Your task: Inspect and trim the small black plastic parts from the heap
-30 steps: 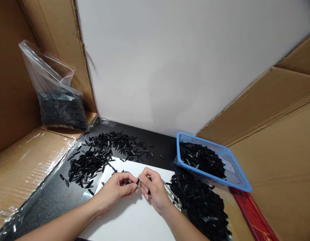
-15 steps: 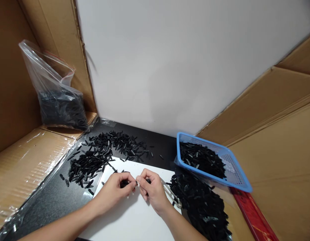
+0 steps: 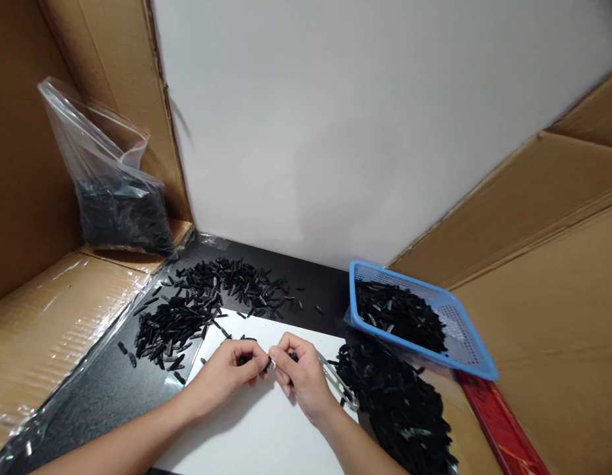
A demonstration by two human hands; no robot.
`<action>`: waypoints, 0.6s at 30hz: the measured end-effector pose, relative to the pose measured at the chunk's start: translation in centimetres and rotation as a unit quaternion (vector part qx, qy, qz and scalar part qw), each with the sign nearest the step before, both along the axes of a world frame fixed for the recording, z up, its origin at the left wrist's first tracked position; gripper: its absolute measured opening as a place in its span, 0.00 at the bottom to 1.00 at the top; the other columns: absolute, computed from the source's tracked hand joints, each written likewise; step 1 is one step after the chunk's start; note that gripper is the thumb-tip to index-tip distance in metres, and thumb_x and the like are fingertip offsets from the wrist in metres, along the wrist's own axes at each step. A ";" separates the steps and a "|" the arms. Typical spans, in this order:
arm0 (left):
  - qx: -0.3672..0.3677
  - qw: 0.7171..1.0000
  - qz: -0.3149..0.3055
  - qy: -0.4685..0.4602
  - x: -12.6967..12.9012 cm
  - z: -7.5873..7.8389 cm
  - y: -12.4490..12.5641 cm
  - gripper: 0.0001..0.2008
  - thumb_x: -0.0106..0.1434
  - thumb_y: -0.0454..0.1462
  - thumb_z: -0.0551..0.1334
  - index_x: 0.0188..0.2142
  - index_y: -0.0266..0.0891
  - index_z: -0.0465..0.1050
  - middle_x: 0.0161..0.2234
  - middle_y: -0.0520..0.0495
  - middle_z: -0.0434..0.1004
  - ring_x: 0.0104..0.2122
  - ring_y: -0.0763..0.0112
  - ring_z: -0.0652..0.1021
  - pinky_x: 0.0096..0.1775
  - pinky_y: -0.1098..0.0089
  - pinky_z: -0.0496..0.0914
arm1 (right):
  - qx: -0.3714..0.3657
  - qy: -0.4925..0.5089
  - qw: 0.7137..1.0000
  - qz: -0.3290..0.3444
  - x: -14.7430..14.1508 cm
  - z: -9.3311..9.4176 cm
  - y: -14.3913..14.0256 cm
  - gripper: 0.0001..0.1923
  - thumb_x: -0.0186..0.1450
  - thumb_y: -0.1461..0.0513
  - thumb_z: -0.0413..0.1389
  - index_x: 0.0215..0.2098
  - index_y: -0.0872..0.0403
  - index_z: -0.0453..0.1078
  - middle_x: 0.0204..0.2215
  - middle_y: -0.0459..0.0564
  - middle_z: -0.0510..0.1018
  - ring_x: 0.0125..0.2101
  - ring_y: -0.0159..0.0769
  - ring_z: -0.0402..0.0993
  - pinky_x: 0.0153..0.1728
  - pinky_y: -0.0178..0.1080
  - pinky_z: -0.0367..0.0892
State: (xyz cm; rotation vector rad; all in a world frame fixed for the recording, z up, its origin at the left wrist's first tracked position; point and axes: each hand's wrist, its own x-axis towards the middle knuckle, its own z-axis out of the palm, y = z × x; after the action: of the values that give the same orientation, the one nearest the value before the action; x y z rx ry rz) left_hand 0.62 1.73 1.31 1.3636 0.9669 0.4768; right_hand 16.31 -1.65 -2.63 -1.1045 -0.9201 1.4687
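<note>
The desk (image 3: 113,389) has a dark top, and a white sheet (image 3: 256,429) lies on its near part. Behind it stands a plain white wall (image 3: 336,132), and brown cardboard panels (image 3: 548,264) close the place on the left and on the right.

The left hand (image 3: 225,375) and the right hand (image 3: 300,371) meet over the white sheet, fingertips nearly touching. Between them is a small black piece (image 3: 269,361); both hands pinch it with thumb and fingers pressed together. Its long axis seems to lie left to right, from one hand to the other, but it is too small to tell which end points where. The right hand also holds a metal tool (image 3: 341,388), which points away to the right and toward the person.

A loose pile of black pieces (image 3: 187,310) lies on the desk to the left, another heap (image 3: 399,402) to the right. A blue basket (image 3: 464,343) with more pieces rests tilted on the heap. A clear plastic bag (image 3: 108,178) of black pieces leans on the left cardboard.
</note>
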 end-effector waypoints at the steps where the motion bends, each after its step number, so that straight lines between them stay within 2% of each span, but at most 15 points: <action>1: 0.011 1.000 -0.002 0.011 0.0 0.0 0.0 0.12 0.59 0.41 0.59 0.24 0.37 0.70 0.23 0.52 0.73 0.24 0.72 0.68 0.29 0.72 0.59 | 0.000 -0.003 1.000 0.001 0.0 0.0 0.0 0.19 0.58 0.52 0.63 0.21 0.53 0.62 0.08 0.34 0.61 0.09 0.22 0.50 0.12 0.29 0.46; 5: 0.071 0.996 -0.003 0.061 -0.1 0.0 -0.2 0.11 0.60 0.39 0.56 0.24 0.37 0.68 0.22 0.54 0.69 0.25 0.72 0.66 0.29 0.73 0.58 | 0.001 -0.010 1.000 0.006 0.0 -0.2 0.0 0.19 0.58 0.52 0.63 0.22 0.53 0.62 0.08 0.34 0.62 0.09 0.22 0.51 0.12 0.29 0.46; 8: 0.086 0.993 -0.003 0.080 0.0 -0.1 -0.3 0.12 0.61 0.41 0.55 0.24 0.37 0.68 0.21 0.55 0.66 0.24 0.73 0.64 0.28 0.73 0.57 | 0.001 -0.003 1.000 0.005 0.0 -0.4 0.0 0.19 0.59 0.52 0.63 0.21 0.52 0.61 0.08 0.34 0.61 0.09 0.22 0.50 0.12 0.29 0.46; 13: 0.120 0.988 0.016 0.091 -0.3 0.5 0.2 0.09 0.60 0.39 0.56 0.27 0.38 0.70 0.24 0.53 0.71 0.26 0.72 0.67 0.29 0.73 0.59 | -0.003 0.013 1.000 -0.003 0.0 -0.6 0.0 0.19 0.59 0.52 0.62 0.22 0.52 0.60 0.08 0.33 0.60 0.09 0.22 0.50 0.12 0.28 0.45; 18: 0.211 0.967 0.011 0.144 -0.6 1.2 0.2 0.07 0.59 0.37 0.55 0.27 0.39 0.69 0.24 0.53 0.73 0.24 0.72 0.70 0.27 0.75 0.60 | 0.002 -0.030 0.999 -0.025 -0.1 -0.2 0.0 0.19 0.60 0.51 0.61 0.22 0.52 0.59 0.09 0.34 0.61 0.09 0.22 0.51 0.12 0.28 0.48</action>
State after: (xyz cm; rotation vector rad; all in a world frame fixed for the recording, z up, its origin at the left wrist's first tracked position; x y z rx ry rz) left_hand 0.05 1.94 2.49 1.8456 1.1610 0.5317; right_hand 16.16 -1.69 -2.79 -1.1650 -0.9301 1.3983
